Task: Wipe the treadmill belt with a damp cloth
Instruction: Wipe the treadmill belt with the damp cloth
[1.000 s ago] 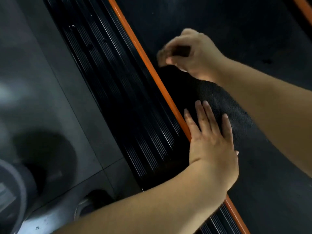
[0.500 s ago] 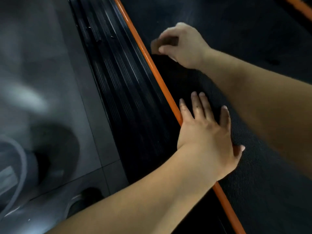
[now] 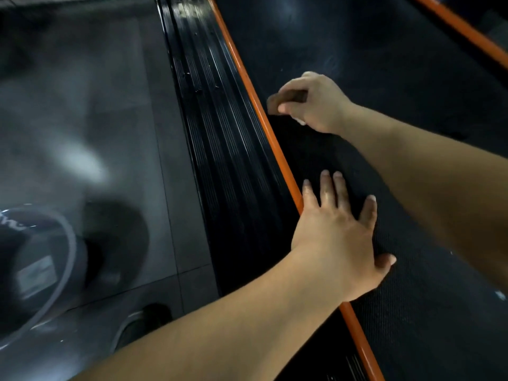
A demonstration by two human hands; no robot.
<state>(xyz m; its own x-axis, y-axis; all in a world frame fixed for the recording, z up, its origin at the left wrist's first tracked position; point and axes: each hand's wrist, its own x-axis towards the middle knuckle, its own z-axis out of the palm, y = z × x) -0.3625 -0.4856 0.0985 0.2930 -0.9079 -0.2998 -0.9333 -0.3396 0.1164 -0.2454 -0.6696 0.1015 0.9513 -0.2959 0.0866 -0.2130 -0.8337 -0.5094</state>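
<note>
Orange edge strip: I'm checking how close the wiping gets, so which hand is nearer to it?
Left. The left hand lies flat across the orange strip, covering part of it; the right hand grips the cloth on the belt just beside it.

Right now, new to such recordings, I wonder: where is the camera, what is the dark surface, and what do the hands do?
No robot here: a person wears one camera on the head, looking down at their hands. The dark surface is the treadmill belt, edged by an orange strip and a ribbed black side rail, with grey floor beyond. The left hand lies flat on the belt by the strip. The right hand has a small brown cloth in its grip, at the belt's edge.
</note>
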